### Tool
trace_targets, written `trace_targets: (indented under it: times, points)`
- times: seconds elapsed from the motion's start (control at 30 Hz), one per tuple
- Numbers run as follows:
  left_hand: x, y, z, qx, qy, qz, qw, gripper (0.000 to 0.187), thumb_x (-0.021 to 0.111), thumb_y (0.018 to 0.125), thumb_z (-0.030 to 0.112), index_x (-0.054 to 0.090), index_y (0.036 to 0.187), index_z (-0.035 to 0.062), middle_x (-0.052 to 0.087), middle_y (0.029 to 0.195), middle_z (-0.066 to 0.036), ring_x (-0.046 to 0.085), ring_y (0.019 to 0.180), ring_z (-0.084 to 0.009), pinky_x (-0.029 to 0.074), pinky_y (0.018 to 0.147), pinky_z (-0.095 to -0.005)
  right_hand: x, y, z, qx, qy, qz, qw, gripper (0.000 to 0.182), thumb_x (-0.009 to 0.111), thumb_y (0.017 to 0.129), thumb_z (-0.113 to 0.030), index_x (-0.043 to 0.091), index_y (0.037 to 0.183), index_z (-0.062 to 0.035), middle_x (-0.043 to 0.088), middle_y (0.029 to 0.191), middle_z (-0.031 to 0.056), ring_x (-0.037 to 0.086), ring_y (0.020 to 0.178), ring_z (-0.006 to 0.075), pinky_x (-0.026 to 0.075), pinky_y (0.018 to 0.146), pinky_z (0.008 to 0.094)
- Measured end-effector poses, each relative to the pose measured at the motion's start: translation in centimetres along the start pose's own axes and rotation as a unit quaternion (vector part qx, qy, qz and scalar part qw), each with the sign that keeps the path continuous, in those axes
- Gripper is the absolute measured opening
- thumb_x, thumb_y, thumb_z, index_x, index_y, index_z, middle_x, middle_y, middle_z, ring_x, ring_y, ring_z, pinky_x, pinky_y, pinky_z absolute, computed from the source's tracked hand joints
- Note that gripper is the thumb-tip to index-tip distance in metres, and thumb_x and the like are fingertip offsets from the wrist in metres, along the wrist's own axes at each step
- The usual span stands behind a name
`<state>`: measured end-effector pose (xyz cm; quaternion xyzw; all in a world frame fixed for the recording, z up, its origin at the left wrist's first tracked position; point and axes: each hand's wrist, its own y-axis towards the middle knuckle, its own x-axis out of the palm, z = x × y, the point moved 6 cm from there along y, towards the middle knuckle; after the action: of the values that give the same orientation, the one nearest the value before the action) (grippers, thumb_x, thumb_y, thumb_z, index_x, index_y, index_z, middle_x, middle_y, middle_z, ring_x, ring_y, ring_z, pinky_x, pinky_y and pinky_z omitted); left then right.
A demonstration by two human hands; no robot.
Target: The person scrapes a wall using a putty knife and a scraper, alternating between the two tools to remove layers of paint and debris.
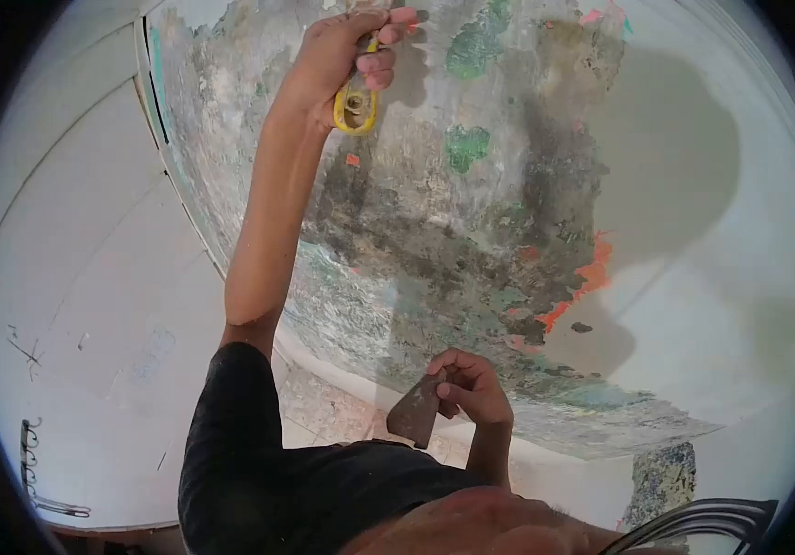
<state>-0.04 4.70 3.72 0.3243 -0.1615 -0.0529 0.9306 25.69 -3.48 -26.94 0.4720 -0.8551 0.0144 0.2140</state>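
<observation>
Fingers (375, 63) gripping yellow handle (373, 111) (left hand (337, 54)), right fingers (455, 359) pinching brown plate (414, 413), patchy wall (416, 148)

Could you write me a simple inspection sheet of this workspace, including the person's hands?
Surface: wall patchy grey, with green and orange spots; smoother and paler at right.
Job's things: yellow-handled tool, its working end not clear; flat brown plate.
Clutter: specks on the floor, too small to identify.
Grippers: bare hands; left hand raised, holding the tool; right hand low, holding the plate.
Cables: black curved strands, possibly cable.
Surroundings: pale panel with dark scribbles.
</observation>
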Motion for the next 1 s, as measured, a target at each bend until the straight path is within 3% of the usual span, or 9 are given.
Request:
trace_targets:
  times: [0.27,0.37,0.67,0.77,0.87,1.0]
  points:
    - [0.0,-1.0,1.2,0.060,0.183,0.064,0.979,0.031,0.042,0.101,0.014,0.059,0.116,-0.0055,0.051,0.074,0.002,0.037,0.044,-0.0031,0.034,0.040,-0.0205,0.2,-0.5,0.3,-0.016,0.039,-0.012,0.999,0.020,0.064,0.089,-0.004,0.058,0.108,0.0008,0.054,0.069,-0.0005,0.045,0.051,0.0059,0.036,0.046,0.0223]
    - [0.0,-0.3,2.3,0.076,0.237,0.069,0.966,0.030,0.044,0.100,0.014,0.060,0.116,-0.0054,0.051,0.071,0.002,0.038,0.043,-0.0031,0.034,0.041,-0.0203,-0.2,-0.4,0.3,-0.016,0.031,0.012,0.999,0.023,0.067,0.089,-0.010,0.057,0.106,0.0024,0.054,0.067,0.0007,0.043,0.048,0.0051,0.033,0.042,0.0224]
    - [-1.0,-0.3,2.6,0.040,0.185,0.047,0.981,0.031,0.043,0.101,0.015,0.057,0.120,-0.0062,0.050,0.071,0.003,0.036,0.043,-0.0013,0.033,0.039,-0.0185,0.0,0.2,1.0,0.000,0.058,-0.001,0.998,0.022,0.066,0.089,-0.008,0.057,0.106,0.0026,0.054,0.067,0.0008,0.042,0.047,0.0049,0.031,0.041,0.0229]
    - [-1.8,-0.6,2.5,0.001,0.109,0.023,0.994,0.033,0.043,0.101,0.015,0.055,0.123,-0.0060,0.047,0.069,0.005,0.034,0.043,-0.0003,0.031,0.037,-0.0165,0.7,0.9,1.3,0.004,0.028,-0.014,0.999,0.022,0.066,0.089,-0.008,0.057,0.106,0.0027,0.054,0.067,0.0010,0.041,0.047,0.0050,0.030,0.041,0.0230]
    - [-1.5,0.1,3.1,0.004,0.126,0.040,0.991,0.033,0.043,0.101,0.015,0.053,0.125,-0.0051,0.045,0.068,0.005,0.033,0.043,0.0004,0.030,0.037,-0.0152,1.4,1.3,1.4,0.028,0.072,-0.029,0.997,0.022,0.067,0.088,-0.005,0.059,0.108,0.0010,0.055,0.069,0.0000,0.046,0.050,0.0061,0.037,0.045,0.0233]
    - [-1.7,-1.0,2.1,-0.007,0.105,0.033,0.994,0.031,0.044,0.101,0.014,0.055,0.122,-0.0049,0.045,0.068,0.005,0.034,0.043,0.0003,0.031,0.036,-0.0146,1.8,1.6,1.9,0.030,0.049,-0.037,0.998,0.021,0.065,0.089,-0.005,0.059,0.109,0.0014,0.055,0.069,-0.0002,0.047,0.049,0.0061,0.038,0.045,0.0230]
